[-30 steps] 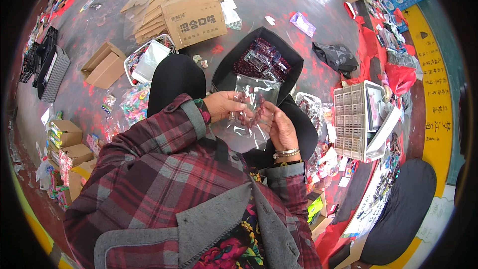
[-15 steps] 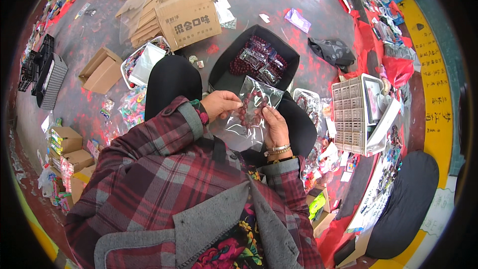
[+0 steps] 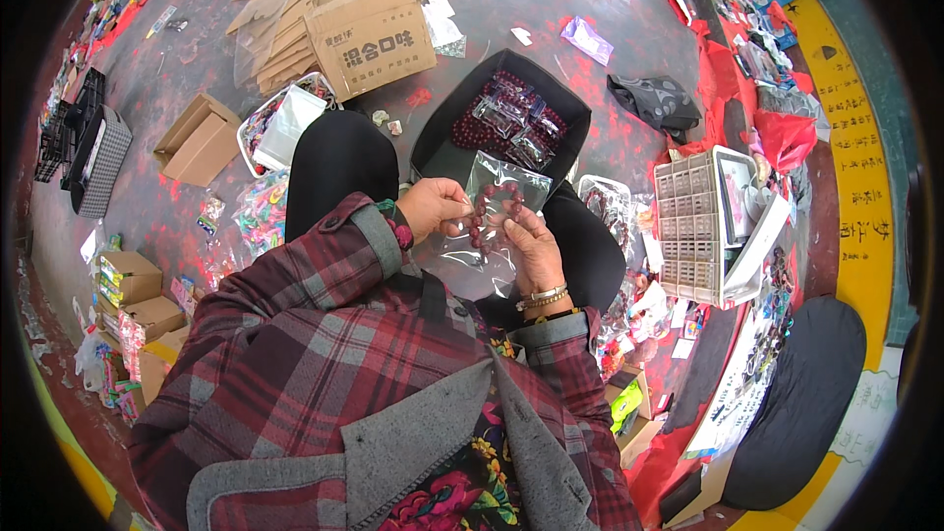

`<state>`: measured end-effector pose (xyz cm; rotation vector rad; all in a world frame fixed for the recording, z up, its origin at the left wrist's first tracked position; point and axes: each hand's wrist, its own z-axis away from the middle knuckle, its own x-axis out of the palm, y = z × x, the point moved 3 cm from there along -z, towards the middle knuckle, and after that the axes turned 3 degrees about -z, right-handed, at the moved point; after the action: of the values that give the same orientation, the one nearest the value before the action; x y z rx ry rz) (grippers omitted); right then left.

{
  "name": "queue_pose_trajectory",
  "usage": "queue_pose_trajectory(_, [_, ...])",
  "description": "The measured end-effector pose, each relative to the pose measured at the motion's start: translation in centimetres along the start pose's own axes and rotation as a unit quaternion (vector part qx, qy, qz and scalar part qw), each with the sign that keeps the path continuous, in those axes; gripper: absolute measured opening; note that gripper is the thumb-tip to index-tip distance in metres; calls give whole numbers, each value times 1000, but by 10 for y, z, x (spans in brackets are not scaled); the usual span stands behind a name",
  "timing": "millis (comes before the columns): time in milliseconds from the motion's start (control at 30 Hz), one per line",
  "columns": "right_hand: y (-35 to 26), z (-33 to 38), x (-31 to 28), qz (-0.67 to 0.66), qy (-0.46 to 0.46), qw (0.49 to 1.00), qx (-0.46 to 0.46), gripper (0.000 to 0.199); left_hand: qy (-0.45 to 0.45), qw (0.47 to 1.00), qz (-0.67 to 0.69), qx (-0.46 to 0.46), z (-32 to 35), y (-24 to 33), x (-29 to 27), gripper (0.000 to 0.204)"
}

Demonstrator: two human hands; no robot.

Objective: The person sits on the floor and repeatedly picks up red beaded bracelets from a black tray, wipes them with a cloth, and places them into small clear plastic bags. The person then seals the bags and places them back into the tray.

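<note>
My left hand is closed in a pinch at the left side of a dark red beaded bracelet. From the right, my right hand grips the bracelet's other side between thumb and fingers. A clear plastic bag lies behind and around the beads; whether the bracelet is inside it I cannot tell. Just beyond my hands stands an open black box, holding several packets of dark red beads in clear wrapping.
Flattened cardboard and a brown carton lie at the far left of the box. A white basket stands beside my left knee. To the right are a beige plastic crate, a dark grey bag and a black cushion.
The bracelet and bag have tilted and shifted slightly between my hands. My right fingers have moved a little left, closer to the beads.
</note>
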<state>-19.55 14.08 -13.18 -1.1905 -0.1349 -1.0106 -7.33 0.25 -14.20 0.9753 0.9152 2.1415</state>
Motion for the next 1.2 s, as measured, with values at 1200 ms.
queue_pose_trajectory(1200, [8, 2, -7, 79, -48, 996, 15, 25, -36, 995, 83, 29, 3, 9, 7, 18])
